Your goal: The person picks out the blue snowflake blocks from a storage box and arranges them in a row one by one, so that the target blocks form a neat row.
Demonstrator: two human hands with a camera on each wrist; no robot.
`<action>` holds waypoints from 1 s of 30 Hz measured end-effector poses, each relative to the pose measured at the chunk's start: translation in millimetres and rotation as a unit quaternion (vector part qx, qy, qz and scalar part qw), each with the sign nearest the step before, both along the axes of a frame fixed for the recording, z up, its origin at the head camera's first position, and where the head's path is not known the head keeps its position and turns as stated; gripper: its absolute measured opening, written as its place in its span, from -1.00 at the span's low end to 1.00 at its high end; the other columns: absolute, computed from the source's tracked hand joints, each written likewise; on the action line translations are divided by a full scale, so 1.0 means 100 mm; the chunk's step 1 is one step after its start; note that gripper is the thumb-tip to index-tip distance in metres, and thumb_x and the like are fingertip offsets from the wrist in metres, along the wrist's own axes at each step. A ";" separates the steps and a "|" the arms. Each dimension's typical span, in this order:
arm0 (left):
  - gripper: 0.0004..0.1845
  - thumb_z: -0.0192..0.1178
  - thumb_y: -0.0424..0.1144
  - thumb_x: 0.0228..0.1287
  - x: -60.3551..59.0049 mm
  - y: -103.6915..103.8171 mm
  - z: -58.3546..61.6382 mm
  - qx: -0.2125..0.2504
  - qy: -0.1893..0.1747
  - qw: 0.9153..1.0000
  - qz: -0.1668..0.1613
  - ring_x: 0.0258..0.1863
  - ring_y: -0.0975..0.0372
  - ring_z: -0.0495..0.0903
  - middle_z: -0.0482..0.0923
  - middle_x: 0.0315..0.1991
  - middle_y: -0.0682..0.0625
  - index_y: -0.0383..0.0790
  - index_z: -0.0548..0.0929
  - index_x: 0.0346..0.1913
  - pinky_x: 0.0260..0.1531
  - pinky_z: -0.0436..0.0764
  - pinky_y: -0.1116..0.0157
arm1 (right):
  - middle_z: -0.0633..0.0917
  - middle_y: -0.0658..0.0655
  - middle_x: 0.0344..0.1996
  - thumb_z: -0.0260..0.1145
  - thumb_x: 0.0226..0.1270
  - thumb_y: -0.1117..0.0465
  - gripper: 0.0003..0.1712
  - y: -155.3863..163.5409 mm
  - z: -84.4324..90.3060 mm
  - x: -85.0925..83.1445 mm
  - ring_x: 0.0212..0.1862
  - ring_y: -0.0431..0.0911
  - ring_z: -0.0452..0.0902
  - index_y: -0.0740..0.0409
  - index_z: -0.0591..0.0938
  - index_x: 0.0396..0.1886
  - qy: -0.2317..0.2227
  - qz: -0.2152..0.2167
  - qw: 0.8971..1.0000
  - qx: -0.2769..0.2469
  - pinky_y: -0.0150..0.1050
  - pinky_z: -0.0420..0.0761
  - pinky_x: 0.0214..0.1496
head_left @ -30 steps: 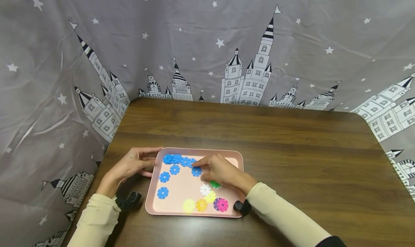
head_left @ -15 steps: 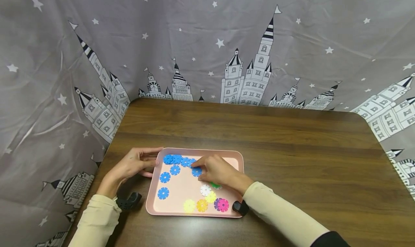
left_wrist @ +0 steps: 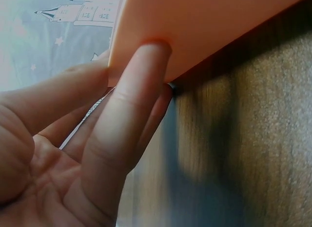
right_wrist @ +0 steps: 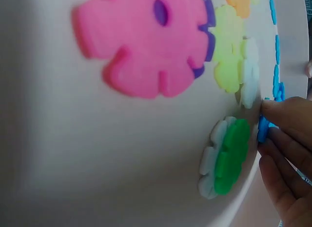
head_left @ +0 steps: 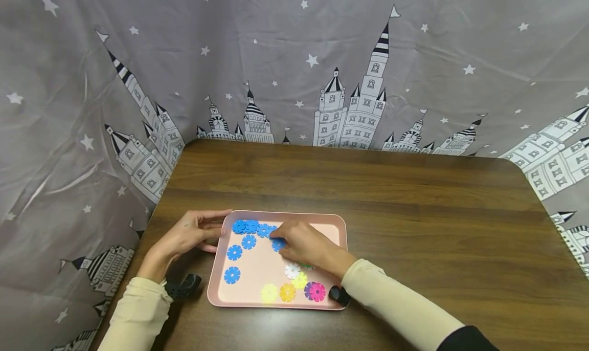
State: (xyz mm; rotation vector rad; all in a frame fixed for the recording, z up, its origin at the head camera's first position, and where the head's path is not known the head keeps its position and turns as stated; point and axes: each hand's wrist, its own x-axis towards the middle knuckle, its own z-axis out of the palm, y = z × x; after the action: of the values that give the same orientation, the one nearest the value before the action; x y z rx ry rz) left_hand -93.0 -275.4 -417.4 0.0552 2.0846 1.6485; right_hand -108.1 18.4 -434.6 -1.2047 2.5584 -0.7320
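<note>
A pink tray [head_left: 250, 289] holds flat, notched, flower-shaped plastic discs. My left hand [head_left: 186, 234] grips its far left corner; in the left wrist view, one finger of this hand [left_wrist: 126, 110] presses the outer wall. Inside the tray, my right hand [head_left: 310, 244] is over the blue discs. In the right wrist view, the right hand's fingers [right_wrist: 287, 139] pinch a blue disc [right_wrist: 263, 129], partly hidden. Several other blue discs [head_left: 249, 242] lie along the tray's far and left sides, some overlapping.
Near the tray's front lie a pale yellow disc [head_left: 269, 293], an orange disc [head_left: 287, 292] and a pink disc [head_left: 317, 291] over a purple one. A white disc [head_left: 292, 270] and a green disc [right_wrist: 233, 156] are nearby. The wooden table [head_left: 414, 228] meets a grey castle-print curtain [head_left: 276, 44].
The right hand has shifted slightly left, its thumb and fingers closing together over the near blue disc. The left hand stays at the tray corner.
</note>
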 end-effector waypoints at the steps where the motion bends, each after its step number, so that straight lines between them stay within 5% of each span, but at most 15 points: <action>1: -0.39 0.20 -0.49 0.33 0.00 0.00 0.00 0.000 0.001 1.000 -0.001 0.08 -0.17 0.57 0.40 0.21 -0.52 -0.46 0.30 0.41 -0.30 0.75 0.05 | 0.72 0.08 -0.03 0.40 0.24 0.31 -0.61 0.00 0.00 0.00 0.02 -0.20 0.61 0.22 0.69 0.09 0.012 0.007 1.000 0.004 -0.38 0.59 0.15; 7: -0.39 0.20 -0.49 0.33 -0.02 0.03 0.00 -0.002 0.003 1.000 -0.004 0.08 -0.16 0.57 0.40 0.21 -0.52 -0.46 0.30 0.41 -0.29 0.75 0.04 | 0.71 0.07 -0.13 0.39 0.23 0.27 -0.61 0.00 -0.02 0.02 -0.12 -0.21 0.58 0.23 0.68 0.08 0.064 0.028 0.997 0.027 -0.42 0.61 0.08; 24: -0.39 0.21 -0.49 0.32 -0.03 0.03 0.00 -0.014 0.007 1.000 -0.005 0.10 -0.17 0.56 0.41 0.20 -0.52 -0.45 0.32 0.41 -0.30 0.75 0.03 | 0.69 0.11 -0.01 0.39 0.18 0.25 -0.57 0.26 0.21 0.03 0.06 -0.05 0.59 0.27 0.65 0.07 0.078 -0.006 0.997 -0.029 -0.24 0.60 0.18; 30: -0.39 0.20 -0.49 0.32 -0.01 -0.01 -0.03 -0.010 0.008 1.000 -0.005 0.09 -0.16 0.57 0.39 0.21 -0.53 -0.47 0.30 0.41 -0.29 0.75 0.02 | 0.69 0.13 0.01 0.42 0.18 0.23 -0.53 0.40 0.29 0.05 0.08 -0.02 0.59 0.27 0.64 0.10 0.051 -0.033 0.997 -0.038 -0.18 0.61 0.19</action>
State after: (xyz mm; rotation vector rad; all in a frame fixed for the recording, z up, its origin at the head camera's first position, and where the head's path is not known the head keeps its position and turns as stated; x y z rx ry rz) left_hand -93.9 -276.0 -420.1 0.0731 2.1093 1.6267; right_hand -102.8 58.1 -405.8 -1.2160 2.6868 -0.8085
